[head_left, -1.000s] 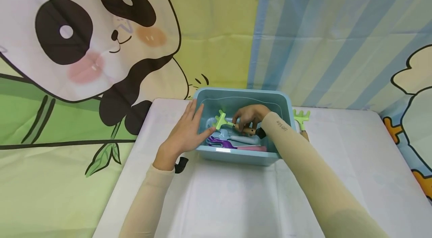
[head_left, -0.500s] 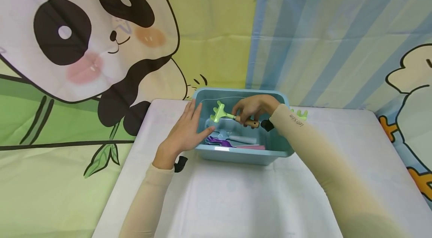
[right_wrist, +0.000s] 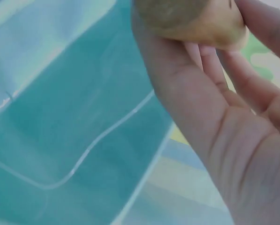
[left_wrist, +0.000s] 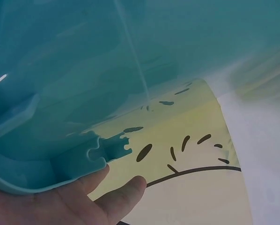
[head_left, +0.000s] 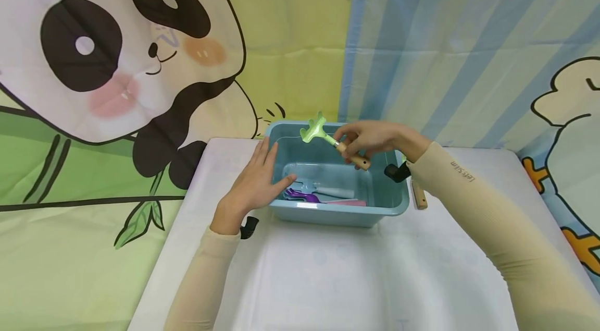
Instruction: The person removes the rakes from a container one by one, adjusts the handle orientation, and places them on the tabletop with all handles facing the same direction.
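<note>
The right hand (head_left: 370, 138) pinches a green rake (head_left: 336, 144) above the blue bin (head_left: 328, 209); the left hand (head_left: 253, 182) rests flat-fingered at its rim. Looks partway: beneath the grip, purple (head_left: 304, 196) and blue tools (head_left: 335, 192) await; right of it, a wooden handle (head_left: 419, 195) lies outside.

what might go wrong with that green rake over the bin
The green rake is held by its wooden handle, its toothed end jutting out free, so it might tip or catch the bin. If the right hand loses its grip, the rake could fall onto the purple tool and others inside. Swung right, it may bump the wooden-handled tool beside the bin.
</note>
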`<state>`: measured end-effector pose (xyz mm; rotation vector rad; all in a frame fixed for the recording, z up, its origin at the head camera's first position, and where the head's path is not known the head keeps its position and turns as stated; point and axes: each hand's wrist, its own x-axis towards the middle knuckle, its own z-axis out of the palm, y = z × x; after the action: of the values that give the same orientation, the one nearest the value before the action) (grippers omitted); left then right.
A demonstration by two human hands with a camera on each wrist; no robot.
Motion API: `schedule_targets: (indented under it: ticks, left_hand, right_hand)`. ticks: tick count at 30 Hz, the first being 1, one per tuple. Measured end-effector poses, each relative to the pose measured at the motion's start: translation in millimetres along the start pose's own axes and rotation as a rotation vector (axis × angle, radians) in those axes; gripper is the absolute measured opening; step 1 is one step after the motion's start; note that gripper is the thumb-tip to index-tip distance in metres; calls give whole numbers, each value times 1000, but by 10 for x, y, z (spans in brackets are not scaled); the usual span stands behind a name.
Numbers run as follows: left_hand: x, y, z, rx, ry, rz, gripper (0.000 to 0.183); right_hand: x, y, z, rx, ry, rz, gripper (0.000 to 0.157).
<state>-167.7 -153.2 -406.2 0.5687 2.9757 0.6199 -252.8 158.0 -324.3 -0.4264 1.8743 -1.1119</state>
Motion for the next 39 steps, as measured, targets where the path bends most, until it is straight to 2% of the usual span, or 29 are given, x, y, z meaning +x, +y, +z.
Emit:
schedule_targets:
  ticks: [5, 12, 18, 25, 33, 39]
  left_hand:
    - [1, 2, 0, -3, -1, -4, 100]
    - [-4, -1, 9, -9, -8, -8, 101]
    - [-8, 2, 10, -9, -8, -2, 101]
    - [-14, 13, 4, -17, 0, 7, 100]
    - [-11, 15, 9, -17, -2, 7, 99]
    - [-16, 8, 13, -10, -2, 5, 99]
  right_hand:
    - [-266, 38, -23, 56, 73, -53, 49]
    - [-627, 207, -83, 100, 169, -100, 56]
    - [-925, 416, -118, 125, 268, -131, 50]
    - [-1158, 756, -198, 161, 348, -131, 49]
    - [-1324, 1215, -296, 231, 414, -135, 36]
    - [-1385, 1632, -370, 301, 468, -74, 39]
